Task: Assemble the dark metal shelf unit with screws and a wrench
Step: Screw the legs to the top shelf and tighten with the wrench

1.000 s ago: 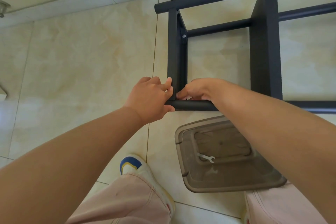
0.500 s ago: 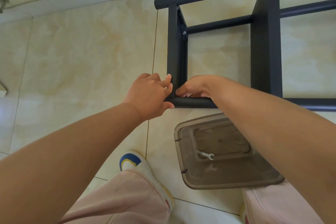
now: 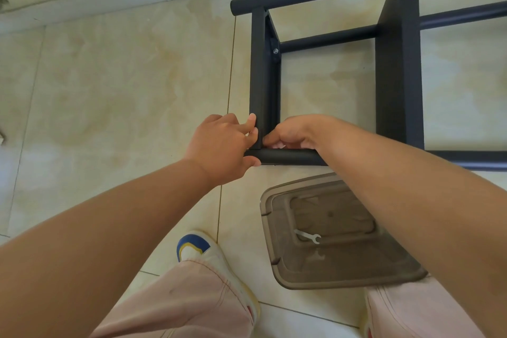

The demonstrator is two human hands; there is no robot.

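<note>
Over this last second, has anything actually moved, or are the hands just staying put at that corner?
Almost nothing moved. The left hand still grips the end of the near tube of the shelf frame; the right hand still works with curled fingers at the inside of the corner, what it pinches hidden. The wrench still lies untouched in the plastic lid. Only the view shifted slightly.

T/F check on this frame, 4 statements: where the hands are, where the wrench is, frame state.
1. The left hand grips the end of the near tube. True.
2. The wrench is held in the right hand. False: it lies in the brown plastic tray on the floor.
3. The right hand works at the corner where the flat upright meets the near tube. True.
4. The frame has no screw fitted anywhere. False: a screw shows on the upright's upper bracket.
</note>
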